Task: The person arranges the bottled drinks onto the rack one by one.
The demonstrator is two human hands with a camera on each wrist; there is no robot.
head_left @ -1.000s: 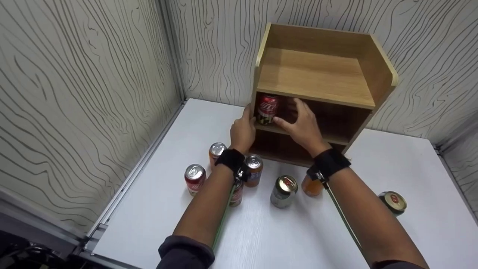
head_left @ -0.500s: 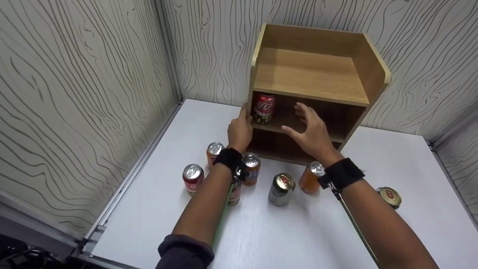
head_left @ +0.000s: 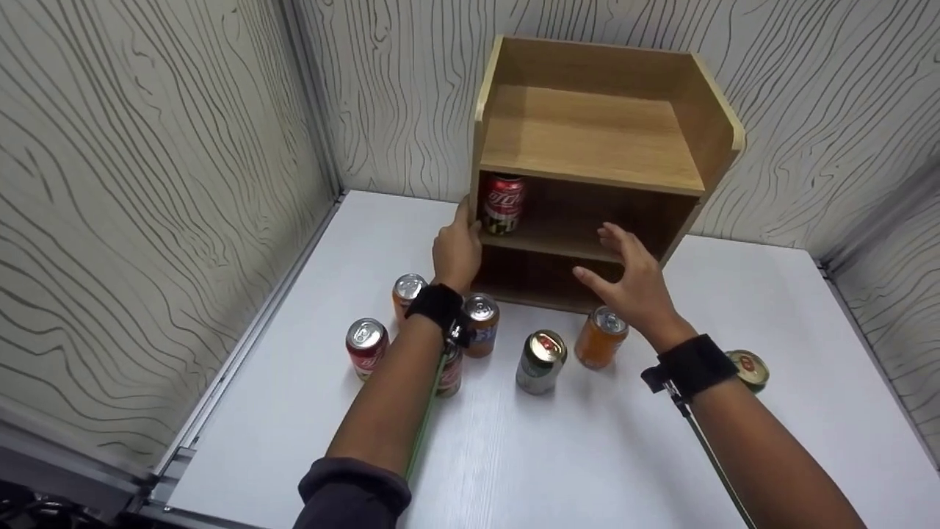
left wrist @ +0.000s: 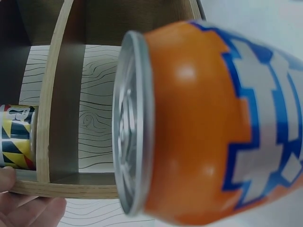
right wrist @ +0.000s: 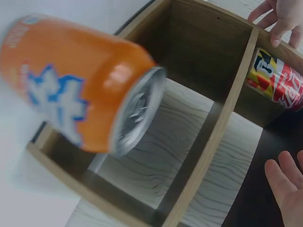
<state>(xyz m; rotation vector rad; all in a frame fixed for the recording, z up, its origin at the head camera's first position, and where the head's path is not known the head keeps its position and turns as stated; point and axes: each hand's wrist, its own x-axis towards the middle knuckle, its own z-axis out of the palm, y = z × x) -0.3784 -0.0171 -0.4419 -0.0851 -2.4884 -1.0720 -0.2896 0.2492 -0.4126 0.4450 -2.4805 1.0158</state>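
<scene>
A red soda can stands upright at the left end of the middle level of a wooden shelf. My left hand grips the shelf's left side panel, thumb at the front edge and fingers along the outside. In the left wrist view, the can's yellow-and-black patterned lower part shows beside the thumb. Apart from the can, my right hand hovers before the shelf's right half, fingers spread and holding nothing. An orange soda can stands on the table below it.
On the white table, a green-and-silver can stands in front of the shelf. Around my left forearm are a red can and two orange cans, one a Fanta. Another red can is partly hidden. A green can stands behind my right wrist.
My right hand has let go of the red can and drawn away to the right and toward me. The can stays on the shelf, and my left hand keeps its grip on the side panel.
</scene>
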